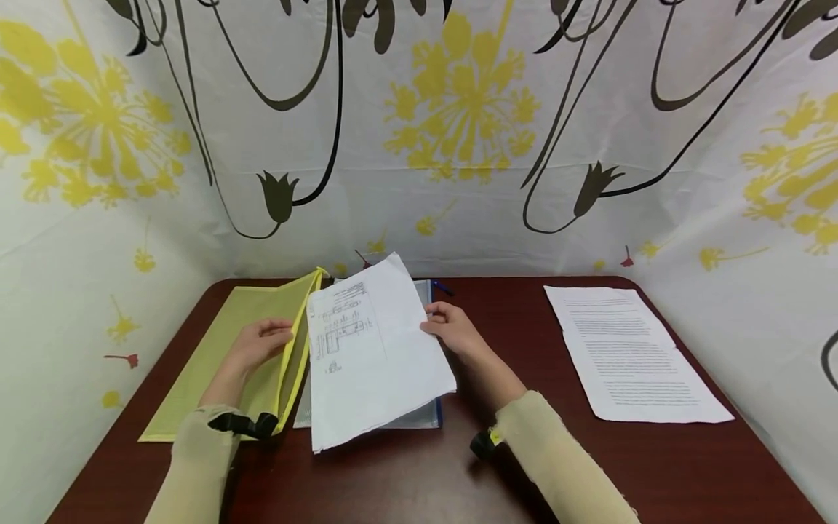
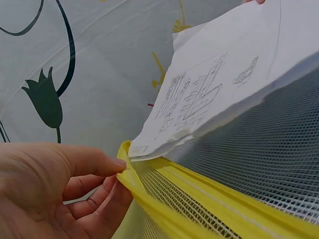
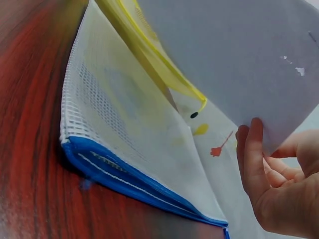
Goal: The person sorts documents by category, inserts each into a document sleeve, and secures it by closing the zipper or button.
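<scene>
My left hand [image 1: 265, 343] pinches the yellow edge of a mesh zipper pouch [image 1: 216, 349] and lifts that side, so its mouth gapes. In the left wrist view the thumb [image 2: 99, 160] lies on the yellow rim. My right hand [image 1: 455, 333] grips the right edge of some white paper sheets [image 1: 386, 349] printed with small diagrams and text. Their left edge stands right at the pouch's mouth. Beneath the sheets lies a blue-edged mesh pouch [image 3: 134, 119], mostly hidden in the head view.
On the right of the dark red-brown table [image 1: 524, 320] lies a sheet of printed text [image 1: 628, 353]. A blue pen [image 1: 443, 289] is near the back edge. A white cloth with yellow flowers [image 1: 465, 94] hangs behind and at both sides.
</scene>
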### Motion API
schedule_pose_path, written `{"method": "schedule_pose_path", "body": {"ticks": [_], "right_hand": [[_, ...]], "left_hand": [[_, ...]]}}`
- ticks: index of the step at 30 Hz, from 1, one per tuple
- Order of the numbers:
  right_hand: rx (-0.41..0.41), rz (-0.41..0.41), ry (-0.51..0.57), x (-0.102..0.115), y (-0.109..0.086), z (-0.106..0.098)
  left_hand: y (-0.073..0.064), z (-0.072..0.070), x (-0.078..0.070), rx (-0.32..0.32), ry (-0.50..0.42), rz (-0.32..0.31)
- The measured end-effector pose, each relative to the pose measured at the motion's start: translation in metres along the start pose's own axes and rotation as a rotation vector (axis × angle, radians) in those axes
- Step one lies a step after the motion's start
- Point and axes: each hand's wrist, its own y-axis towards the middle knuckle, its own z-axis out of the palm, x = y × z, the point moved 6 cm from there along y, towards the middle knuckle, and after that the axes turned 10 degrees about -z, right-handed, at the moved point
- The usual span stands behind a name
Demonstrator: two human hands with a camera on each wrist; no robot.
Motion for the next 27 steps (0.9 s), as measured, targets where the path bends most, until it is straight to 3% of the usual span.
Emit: {"method": "schedule_pose_path", "body": {"ticks": [10,19,27], "right_hand": [[0.041,-0.023,-0.018,0.014,0.004,0.01],[-0.047,-0.012,0.025,0.014,0.007,0.025],[-0.129,-0.056,-0.031,0.01,0.009,0.032]], "left_hand": [[0.0,0.0,-0.002,-0.004,0.006,0.002],[-0.003,0.001,-0.006,0.002,0.006,0.004],[-0.003,0.0,-0.003,0.007,0.019,0.001]]}}
